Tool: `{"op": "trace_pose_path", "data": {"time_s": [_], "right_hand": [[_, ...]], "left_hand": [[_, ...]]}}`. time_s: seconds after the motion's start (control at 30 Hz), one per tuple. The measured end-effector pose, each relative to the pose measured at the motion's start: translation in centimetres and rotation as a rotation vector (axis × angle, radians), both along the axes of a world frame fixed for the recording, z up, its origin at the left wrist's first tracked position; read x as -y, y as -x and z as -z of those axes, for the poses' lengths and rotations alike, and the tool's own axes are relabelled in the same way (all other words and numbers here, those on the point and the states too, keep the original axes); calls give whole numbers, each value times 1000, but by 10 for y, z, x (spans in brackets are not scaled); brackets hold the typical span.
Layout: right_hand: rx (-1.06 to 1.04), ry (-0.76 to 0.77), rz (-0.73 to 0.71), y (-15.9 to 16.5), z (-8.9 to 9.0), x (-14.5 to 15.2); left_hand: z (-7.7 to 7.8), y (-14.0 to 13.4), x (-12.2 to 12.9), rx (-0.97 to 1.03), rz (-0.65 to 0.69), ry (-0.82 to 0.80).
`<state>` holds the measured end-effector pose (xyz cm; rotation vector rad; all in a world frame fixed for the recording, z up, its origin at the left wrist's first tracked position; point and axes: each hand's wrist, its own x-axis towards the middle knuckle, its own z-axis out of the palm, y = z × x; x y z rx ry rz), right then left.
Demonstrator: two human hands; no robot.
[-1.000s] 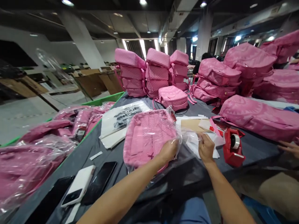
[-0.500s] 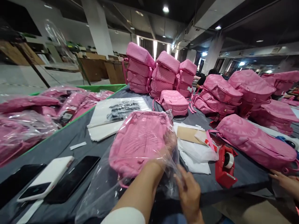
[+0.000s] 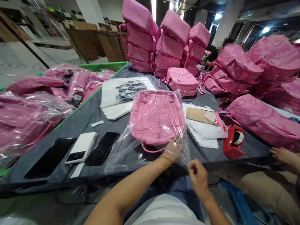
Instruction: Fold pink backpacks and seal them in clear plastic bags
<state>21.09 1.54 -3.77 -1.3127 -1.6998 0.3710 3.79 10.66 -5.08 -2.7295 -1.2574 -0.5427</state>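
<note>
A pink backpack [image 3: 157, 117] lies on the dark cloth-covered table inside a clear plastic bag [image 3: 124, 156], whose mouth faces me. My left hand [image 3: 173, 149] is inside the bag, at the backpack's lower right corner. Its fingers look stretched out, seen through the plastic. Outside the bag, my right hand [image 3: 198, 175] pinches the right edge of the bag's mouth between thumb and fingers. A pink strap [image 3: 153, 150] loops out at the backpack's near end.
Phones [image 3: 103, 148] and a white power bank [image 3: 81, 147] lie at left. White sheets [image 3: 117, 111] sit behind the bag, and a red tape dispenser [image 3: 233, 142] stands right. Stacked pink backpacks [image 3: 173, 40] rise behind. A green-edged bin [image 3: 112, 66] holds bagged ones. Another person's hand [image 3: 284, 156] is far right.
My left hand has drawn back toward me along the backpack's right side. My right hand still grips the bag's edge, now pulled taut. The view has tilted down.
</note>
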Motion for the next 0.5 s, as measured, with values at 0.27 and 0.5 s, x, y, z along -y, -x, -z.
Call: {"op": "trace_pose_path", "data": {"time_s": [0.27,0.5], "right_hand": [[-346,241,438,-82,26,-27],[-367,266,385,-25,17,-40]], "left_hand": [[-27,80,123,189,287,-541],[15,183,144,474,-981,-286]]}}
